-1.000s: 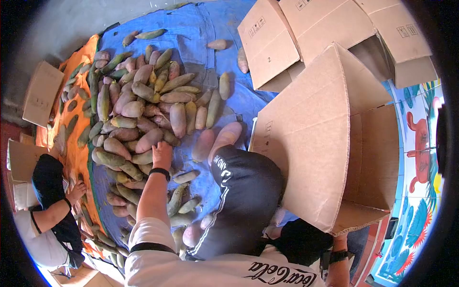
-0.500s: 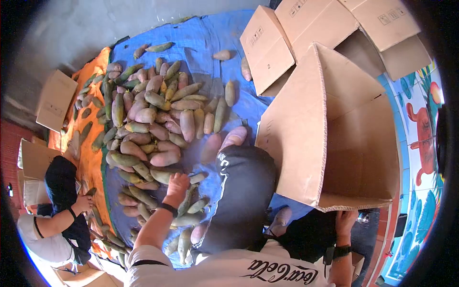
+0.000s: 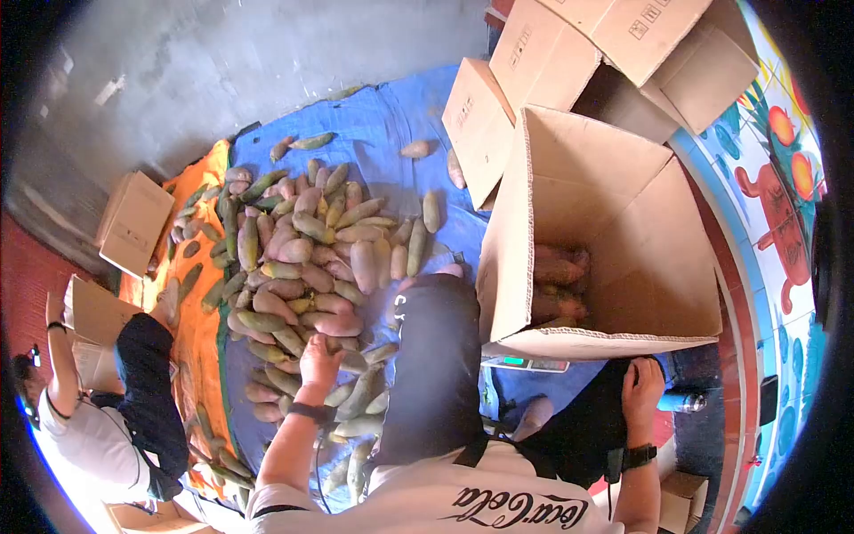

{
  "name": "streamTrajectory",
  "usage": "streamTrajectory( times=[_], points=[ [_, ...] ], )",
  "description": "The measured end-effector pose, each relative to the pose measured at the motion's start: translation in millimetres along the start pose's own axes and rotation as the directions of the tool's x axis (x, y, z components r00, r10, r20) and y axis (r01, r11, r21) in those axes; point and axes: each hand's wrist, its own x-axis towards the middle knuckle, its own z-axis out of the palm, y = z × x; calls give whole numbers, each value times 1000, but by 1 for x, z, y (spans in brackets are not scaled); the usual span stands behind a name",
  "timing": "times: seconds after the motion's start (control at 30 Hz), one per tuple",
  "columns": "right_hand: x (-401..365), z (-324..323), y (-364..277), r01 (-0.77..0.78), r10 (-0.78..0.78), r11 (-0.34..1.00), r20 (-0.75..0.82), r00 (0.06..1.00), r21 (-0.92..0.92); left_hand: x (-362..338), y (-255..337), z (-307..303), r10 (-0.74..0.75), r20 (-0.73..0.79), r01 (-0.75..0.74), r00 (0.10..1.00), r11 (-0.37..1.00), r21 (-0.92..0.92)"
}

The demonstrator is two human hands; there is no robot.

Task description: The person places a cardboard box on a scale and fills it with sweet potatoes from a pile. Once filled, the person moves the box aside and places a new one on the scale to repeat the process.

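My left hand reaches down onto the near side of a large pile of green and pinkish tubers on a blue tarp. Its fingers are bent at a tuber's edge; what lies under them is partly hidden. At the right, my right hand rests by my dark-clothed knee, its fingers curled, with no object visible in it. Just beyond that knee stands a tall open cardboard box with several tubers inside. Under its near edge a scale shows a green display.
At the left, another person sits by an orange tarp, one arm raised at a box. More cardboard boxes stand at the back right. A blue bottle lies at the right.
My right hand has left the box's near edge and is by my knee. The box stands more upright, showing tubers inside. My left hand stays at the pile. The other person's arm has risen toward a box.
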Motion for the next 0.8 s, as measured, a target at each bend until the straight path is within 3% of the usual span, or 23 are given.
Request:
streamTrajectory(
  times=[0.03,0.17,0.23,0.3,0.37,0.4,0.43,0.57,0.8],
  points=[
    [-1,0,1,4,-4,1000,-3,1000,13,6,11,-15,-22,-13,22,1000,998,-61],
    [-1,-1,3,50,-46,997,-72,996,61,22,43,-55,90,-343,-144,935,980,-137],
    [-2,-1,3,52,-45,996,-95,995,72,28,78,-88,-11,-411,-94,911,968,-234],
    [-4,-2,4,54,-44,995,-116,992,83,30,112,-122,-41,-495,-174,868,909,-380],
    [-7,-2,6,21,-15,998,-100,995,61,37,134,-142,-95,-574,-325,813,743,-585],
    [-8,-1,7,18,-11,998,-107,994,64,37,155,-156,-92,-639,-430,764,667,-609],
    [-9,-1,8,11,-1,997,-116,993,79,40,164,-164,-119,-669,-440,734,667,-601],
    [-10,-3,8,-12,28,994,-147,989,110,38,225,-190,-153,-603,-557,783,260,-789],
    [-15,-1,15,8,10,995,-169,985,104,30,301,-157,172,-479,-509,861,301,-807]
  ],
)
